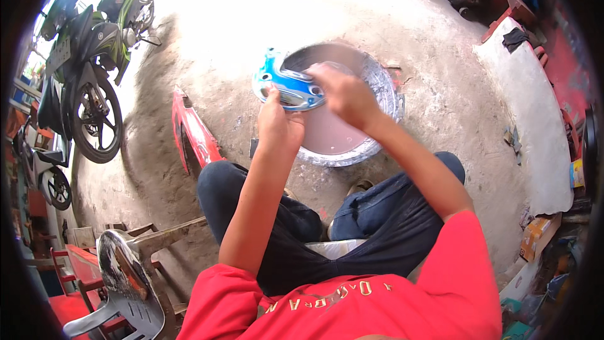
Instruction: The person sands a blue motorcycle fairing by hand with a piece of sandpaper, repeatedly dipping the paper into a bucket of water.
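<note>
Red fabric is seen nearest, in a short-sleeved T-shirt (352, 311), with dark blue trousers (393, 214) beyond it. At twelve o'clock, a curved, glossy blue panel with round holes (290, 82) is held over the ten o'clock edge of a round, grey-stained basin (343, 158), in which murky pinkish liquid (333, 135) is contained. The panel's near edge is clamped by the left hand (280, 124); the right hand (346, 93), blurred, is placed at its three o'clock end, and whether anything is gripped there cannot be told. The work on the panel is judged to be under way; how much is done or left cannot be read from its surface. At half past ten, a glossy red panel (198, 133) is left untouched on the concrete floor (450, 110). Farther off, at ten o'clock, a black motorcycle (83, 85) is parked.
</note>
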Tool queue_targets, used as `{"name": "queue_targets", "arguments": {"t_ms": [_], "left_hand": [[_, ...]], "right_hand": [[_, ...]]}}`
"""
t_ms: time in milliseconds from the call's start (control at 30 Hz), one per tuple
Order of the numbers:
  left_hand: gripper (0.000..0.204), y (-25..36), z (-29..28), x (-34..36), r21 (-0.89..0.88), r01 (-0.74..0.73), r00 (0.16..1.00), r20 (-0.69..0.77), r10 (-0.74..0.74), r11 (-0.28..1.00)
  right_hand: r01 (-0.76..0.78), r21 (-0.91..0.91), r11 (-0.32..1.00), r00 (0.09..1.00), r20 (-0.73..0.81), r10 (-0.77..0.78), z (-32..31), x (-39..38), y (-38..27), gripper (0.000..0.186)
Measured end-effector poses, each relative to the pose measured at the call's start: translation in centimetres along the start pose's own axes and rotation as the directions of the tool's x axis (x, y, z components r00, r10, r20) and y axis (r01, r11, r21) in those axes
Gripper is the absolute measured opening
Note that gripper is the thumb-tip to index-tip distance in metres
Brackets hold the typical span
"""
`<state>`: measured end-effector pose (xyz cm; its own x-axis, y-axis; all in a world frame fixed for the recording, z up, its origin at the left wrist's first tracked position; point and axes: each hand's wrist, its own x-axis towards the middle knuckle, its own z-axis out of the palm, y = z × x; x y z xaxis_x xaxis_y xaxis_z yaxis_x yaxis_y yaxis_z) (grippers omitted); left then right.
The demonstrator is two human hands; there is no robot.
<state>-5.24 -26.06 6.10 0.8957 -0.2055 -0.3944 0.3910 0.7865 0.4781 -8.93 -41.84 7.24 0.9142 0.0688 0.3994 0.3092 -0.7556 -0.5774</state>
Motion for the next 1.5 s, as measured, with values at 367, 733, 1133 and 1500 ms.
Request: {"name": "queue_targets", "arguments": {"t_ms": [367, 733, 1133, 1500], "left_hand": [[0.036, 0.4, 1.3, -1.0, 0.017, 0.02, 0.999, 0.025, -0.02, 1.0], [0.036, 3.0, -0.4, 1.4, 0.179, 0.095, 0.99, 0.091, -0.112, 0.979], [0.037, 3.8, 0.8, -0.7, 0.148, -0.005, 0.994, 0.111, -0.012, 0.989], [0.034, 3.1, 1.5, -1.8, 0.08, -0.039, 0.995, 0.096, 0.032, 0.996]], "right_hand": [[0.031, -0.007, 1.0, 0.999, -0.041, -0.031, -1.3, -0.6, -1.0, 0.04], [0.389, -0.021, 0.921, 0.912, -0.132, -0.388, 1.7, -1.1, -4.5, 0.032], [0.048, -0.038, 0.998, 0.995, -0.085, -0.052, 0.3, 0.1, -1.4, 0.035], [-0.05, -0.081, 0.995, 0.993, -0.108, 0.041, 0.5, 0.0, 1.0, 0.039]]}}
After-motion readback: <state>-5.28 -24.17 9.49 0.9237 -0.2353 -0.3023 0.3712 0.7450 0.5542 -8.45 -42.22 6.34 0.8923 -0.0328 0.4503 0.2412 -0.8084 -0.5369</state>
